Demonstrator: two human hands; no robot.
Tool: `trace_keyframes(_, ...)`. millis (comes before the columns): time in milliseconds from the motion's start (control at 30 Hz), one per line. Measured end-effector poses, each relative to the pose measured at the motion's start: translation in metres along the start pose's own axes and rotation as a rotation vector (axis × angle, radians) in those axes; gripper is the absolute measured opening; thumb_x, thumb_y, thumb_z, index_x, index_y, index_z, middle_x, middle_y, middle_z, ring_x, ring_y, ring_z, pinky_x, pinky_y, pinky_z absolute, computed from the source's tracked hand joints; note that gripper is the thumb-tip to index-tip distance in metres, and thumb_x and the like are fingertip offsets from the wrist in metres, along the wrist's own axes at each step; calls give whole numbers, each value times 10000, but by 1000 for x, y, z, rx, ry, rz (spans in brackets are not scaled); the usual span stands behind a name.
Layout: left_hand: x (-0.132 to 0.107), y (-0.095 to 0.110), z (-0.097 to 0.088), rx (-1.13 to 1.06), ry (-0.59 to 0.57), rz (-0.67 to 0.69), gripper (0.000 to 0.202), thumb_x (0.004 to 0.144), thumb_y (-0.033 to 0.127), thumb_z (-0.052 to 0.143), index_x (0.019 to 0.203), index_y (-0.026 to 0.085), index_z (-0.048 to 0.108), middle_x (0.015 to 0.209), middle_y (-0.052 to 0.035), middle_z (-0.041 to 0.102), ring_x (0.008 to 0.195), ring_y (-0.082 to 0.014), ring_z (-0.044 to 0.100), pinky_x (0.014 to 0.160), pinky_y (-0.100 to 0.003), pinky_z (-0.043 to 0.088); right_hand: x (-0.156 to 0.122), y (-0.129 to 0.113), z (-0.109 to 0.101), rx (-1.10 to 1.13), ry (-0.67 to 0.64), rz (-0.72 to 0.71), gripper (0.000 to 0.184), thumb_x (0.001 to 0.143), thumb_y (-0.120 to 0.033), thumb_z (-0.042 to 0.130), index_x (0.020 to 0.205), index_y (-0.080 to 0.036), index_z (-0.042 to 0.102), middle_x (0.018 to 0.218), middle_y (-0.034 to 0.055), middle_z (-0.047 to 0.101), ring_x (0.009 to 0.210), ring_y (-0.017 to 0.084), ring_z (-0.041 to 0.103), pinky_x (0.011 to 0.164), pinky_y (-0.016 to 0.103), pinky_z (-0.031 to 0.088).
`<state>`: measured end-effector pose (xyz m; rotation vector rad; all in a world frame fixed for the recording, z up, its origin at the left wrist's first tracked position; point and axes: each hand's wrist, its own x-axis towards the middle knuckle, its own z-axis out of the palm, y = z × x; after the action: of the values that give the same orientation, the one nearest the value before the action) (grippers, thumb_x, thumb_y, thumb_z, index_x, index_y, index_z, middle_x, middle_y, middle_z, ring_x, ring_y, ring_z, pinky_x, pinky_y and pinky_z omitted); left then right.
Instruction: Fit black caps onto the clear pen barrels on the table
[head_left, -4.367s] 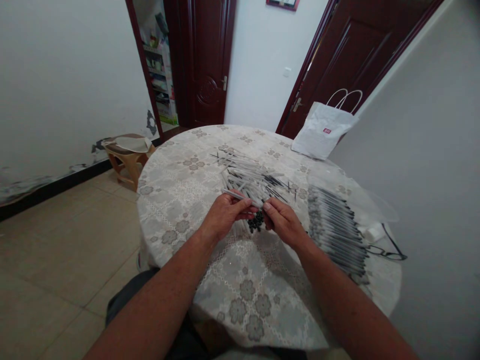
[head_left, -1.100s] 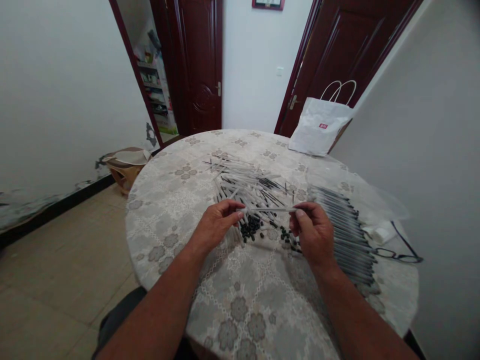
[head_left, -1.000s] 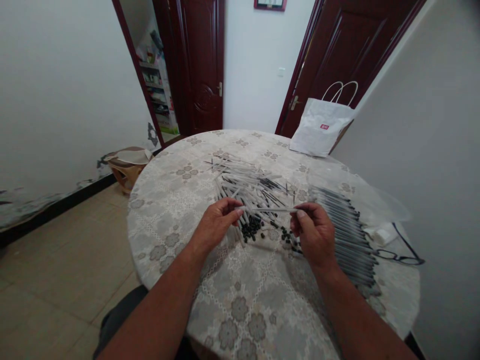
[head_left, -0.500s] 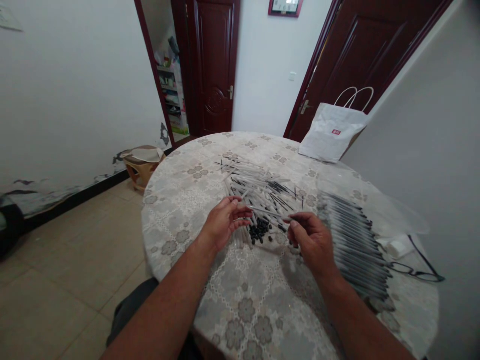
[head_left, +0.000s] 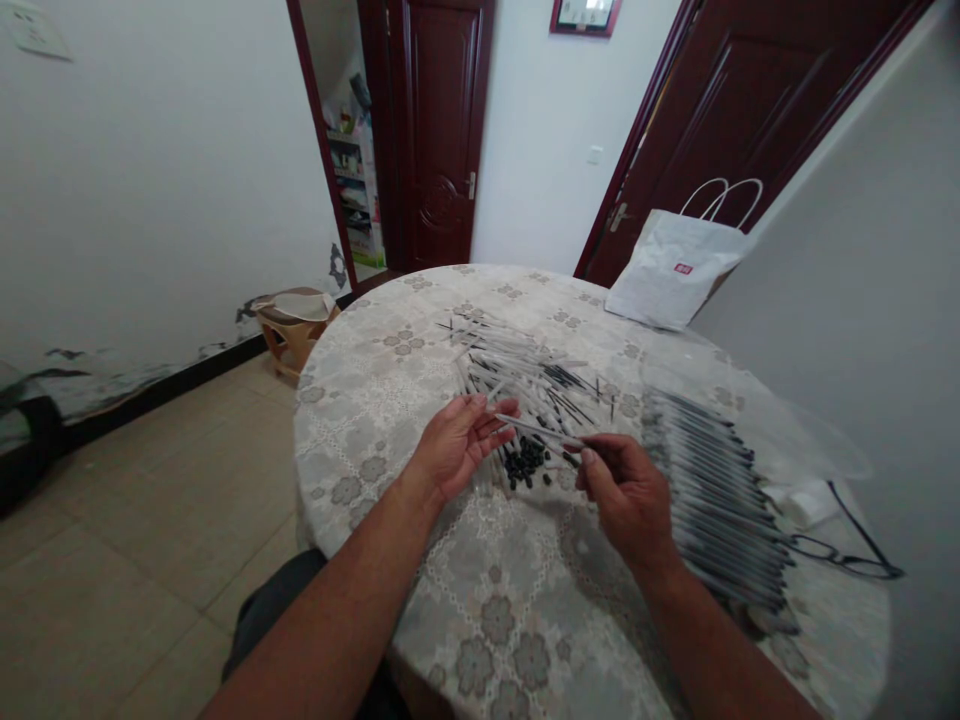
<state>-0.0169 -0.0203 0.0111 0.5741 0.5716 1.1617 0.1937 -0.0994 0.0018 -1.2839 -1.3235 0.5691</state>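
Note:
A slim, pale pen (head_left: 538,430) is pinched between the thumb and fingers of my right hand (head_left: 628,492), its far end pointing left. My left hand (head_left: 459,445) is turned partly palm up with its fingers apart; the pen's tip is at its fingers, and whether they touch is unclear. Just below the pen sits a heap of small black caps (head_left: 526,462). Behind both hands, clear pen barrels (head_left: 499,348) and thin dark refills (head_left: 571,404) lie in a loose pile. To the right of my right hand, many dark-ended pens (head_left: 720,505) lie side by side.
A flower-patterned cloth covers the round table (head_left: 495,620). Eyeglasses (head_left: 844,555) and a small white object (head_left: 811,502) are at the right edge, near clear plastic film (head_left: 799,425). A white paper bag (head_left: 675,270) stands at the back right. A wooden stool (head_left: 296,325) is on the floor, left.
The view has shifted slightly left. My left hand's fingers have opened a little around the pen's far end. My right hand still holds the pen.

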Motion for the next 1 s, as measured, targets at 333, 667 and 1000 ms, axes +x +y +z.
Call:
trace_keyframes(333, -3, 0, 1, 85, -3, -18, 261, 907, 306, 725, 904, 186, 494, 1088, -185, 765, 914, -226, 764, 808, -345, 621, -1, 5, 0, -65, -39, -17, 191, 947, -360, 641, 1064, -208, 645, 752, 0, 702, 575, 132, 627, 529, 240, 492)
trace_keyframes(667, 4, -1, -4, 175, 111, 19, 217, 925, 305, 692, 1042, 126, 656, 1062, -180, 763, 885, -220, 758, 748, -335, 631, 0, 4, 5, -471, -201, -264, 238, 962, -300, 578, 1150, -230, 706, 931, 56, 779, 731, 193, 722, 728, 305, 564)
trace_keyframes(1000, 3, -2, -2, 173, 94, 70, 239, 941, 265, 655, 1129, 118, 667, 1068, -177, 761, 945, -239, 758, 781, -354, 636, -1, 16, 9, -555, -226, -447, 273, 998, -283, 536, 1199, -209, 705, 1091, 119, 778, 961, 247, 747, 891, 376, 583)
